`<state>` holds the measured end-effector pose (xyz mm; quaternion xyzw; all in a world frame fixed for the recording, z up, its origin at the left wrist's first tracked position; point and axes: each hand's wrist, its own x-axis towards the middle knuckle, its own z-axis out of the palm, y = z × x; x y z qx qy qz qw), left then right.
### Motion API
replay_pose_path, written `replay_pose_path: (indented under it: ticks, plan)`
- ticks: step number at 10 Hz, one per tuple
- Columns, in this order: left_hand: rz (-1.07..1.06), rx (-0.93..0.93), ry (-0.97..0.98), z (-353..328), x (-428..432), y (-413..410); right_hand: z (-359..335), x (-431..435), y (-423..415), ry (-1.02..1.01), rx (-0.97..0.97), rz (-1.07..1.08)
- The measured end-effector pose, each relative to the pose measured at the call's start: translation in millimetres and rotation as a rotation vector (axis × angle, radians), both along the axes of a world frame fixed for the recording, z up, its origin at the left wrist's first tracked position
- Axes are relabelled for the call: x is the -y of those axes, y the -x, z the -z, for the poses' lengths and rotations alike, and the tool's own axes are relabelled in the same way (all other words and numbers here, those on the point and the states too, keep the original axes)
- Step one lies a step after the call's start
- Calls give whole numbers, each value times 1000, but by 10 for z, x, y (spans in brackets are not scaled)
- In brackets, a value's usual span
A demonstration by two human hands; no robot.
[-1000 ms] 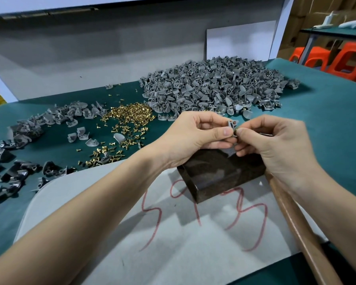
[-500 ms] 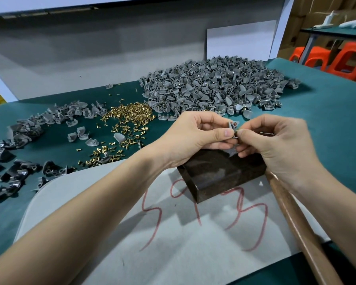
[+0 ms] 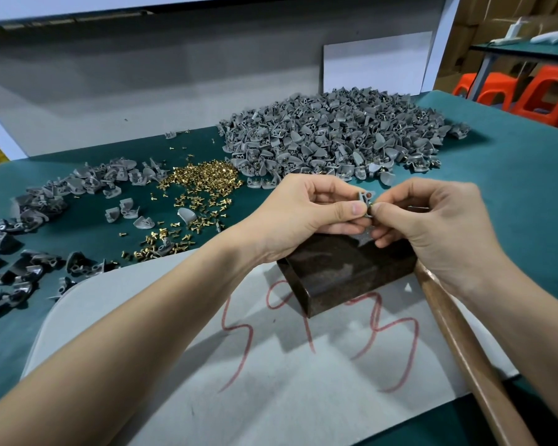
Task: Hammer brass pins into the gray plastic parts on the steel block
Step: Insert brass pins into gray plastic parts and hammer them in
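Nothing moved | left grip (image 3: 303, 217) pinches gray part (image 3: 364, 197) above steel block (image 3: 345, 268) | right grip (image 3: 432, 226) pinches brass pin (image 3: 370, 205)

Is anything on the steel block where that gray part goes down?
Nothing visible. Left hand grips the gray part, right hand a brass pin, above the steel block, its showing top bare.

A: where's the cam sitting?
B: it's riding on the person's head, looking forward and down, wide-angle, hanging close over the left hand (image 3: 306, 220) and right hand (image 3: 438, 233).
A: what's landing in frame?
B: fingers (image 3: 351, 209) are sitting near centre, forearms (image 3: 142, 333) are filling the frame below them, the gray parts pile (image 3: 335, 136) is stretching out beyond them.
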<state>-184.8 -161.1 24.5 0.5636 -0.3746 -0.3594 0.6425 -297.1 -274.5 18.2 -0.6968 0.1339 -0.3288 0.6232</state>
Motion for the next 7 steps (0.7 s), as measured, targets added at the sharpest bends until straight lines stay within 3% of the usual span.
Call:
replay_pose_path:
  ticks: [7]
  plan:
    - [-12,-14,-1,4,3,-5,7,-11,-2,-8,3,-19]
